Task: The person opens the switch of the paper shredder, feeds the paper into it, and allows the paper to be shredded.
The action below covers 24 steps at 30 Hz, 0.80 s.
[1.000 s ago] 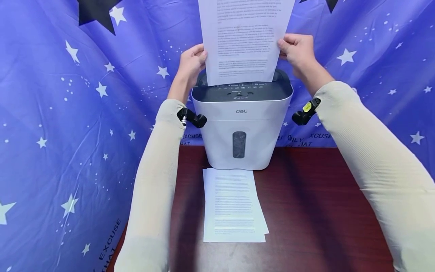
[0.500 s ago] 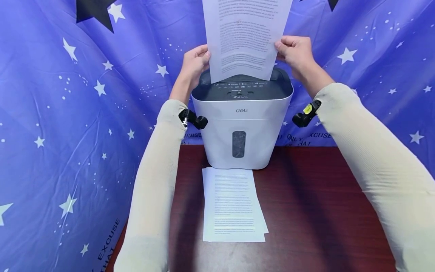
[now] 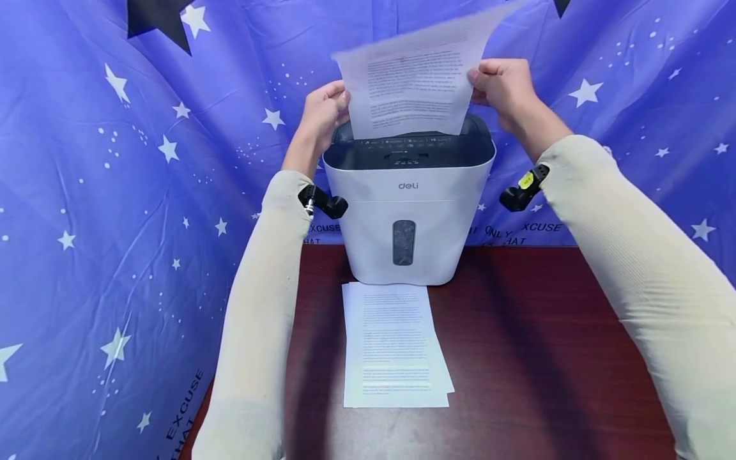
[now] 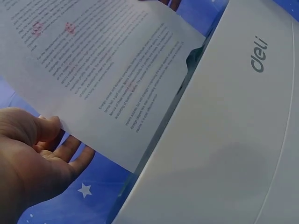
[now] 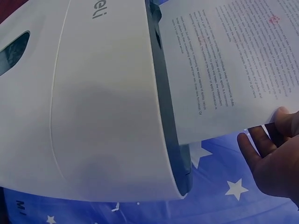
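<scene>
Between my two hands a printed sheet of paper point(image 3: 411, 83) stands over a white paper shredder point(image 3: 408, 217) with a dark top. My left hand point(image 3: 322, 112) pinches the sheet's left edge between thumb and fingers. On the opposite edge, my right hand point(image 3: 506, 86) pinches it the same way. The sheet's lower edge overlaps the shredder's dark top in the head view, and its upper part bends over, the right corner rising higher. Small red marks on the printed sheet point(image 4: 93, 70) show in the left wrist view.
A stack of printed sheets point(image 3: 397, 348) lies on the dark red table point(image 3: 529, 358), right at the shredder's front foot. Blue curtains with white stars point(image 3: 115, 191) hang on the left, behind and on the right. Black wrist cameras point(image 3: 324, 201) sit at both cuffs.
The sheet's upper part, upright before, has folded over so its top edge now shows. Both hands shifted only slightly, and the lower edge stays over the shredder's top. The stack lies as before.
</scene>
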Available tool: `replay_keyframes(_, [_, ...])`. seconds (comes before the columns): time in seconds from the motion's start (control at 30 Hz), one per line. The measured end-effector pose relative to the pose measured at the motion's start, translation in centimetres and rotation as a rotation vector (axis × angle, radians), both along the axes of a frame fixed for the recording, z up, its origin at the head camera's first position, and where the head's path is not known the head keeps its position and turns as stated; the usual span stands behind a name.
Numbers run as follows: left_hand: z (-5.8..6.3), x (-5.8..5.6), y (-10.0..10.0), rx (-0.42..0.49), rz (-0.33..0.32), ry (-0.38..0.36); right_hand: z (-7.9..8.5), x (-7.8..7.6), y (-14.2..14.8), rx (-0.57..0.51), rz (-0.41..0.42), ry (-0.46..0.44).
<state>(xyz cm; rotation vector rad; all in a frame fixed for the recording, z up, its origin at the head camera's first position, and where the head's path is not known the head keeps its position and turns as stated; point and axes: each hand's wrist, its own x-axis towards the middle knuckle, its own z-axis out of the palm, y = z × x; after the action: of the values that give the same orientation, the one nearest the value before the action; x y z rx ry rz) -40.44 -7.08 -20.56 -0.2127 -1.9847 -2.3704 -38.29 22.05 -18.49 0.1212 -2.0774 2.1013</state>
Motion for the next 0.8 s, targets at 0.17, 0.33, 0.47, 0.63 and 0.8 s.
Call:
replay_keyframes(0.17, [0.3,0.0,0.1,-0.011,-0.001,-0.016,0.3,0.1,0.2,-0.007,0.029,-0.022])
replay_keyframes(0.33, [0.4,0.0,0.5,-0.018,0.008,-0.011,0.3,0.0,0.3,-0.035,0.037,-0.046])
replay_keyframes(0.47, [0.5,0.0,1.0,-0.058,0.032,-0.014,0.4,-0.1,0.3,-0.014,-0.014,-0.078])
replay_keyframes(0.63, [0.7,0.2,1.3,-0.1,0.045,-0.031,0.6,-0.1,0.4,-0.007,-0.052,-0.127])
replay_keyframes(0.8, [1.1,0.1,1.1,-0.112,0.057,-0.048,1.0,-0.1,0.2,0.016,-0.039,-0.116])
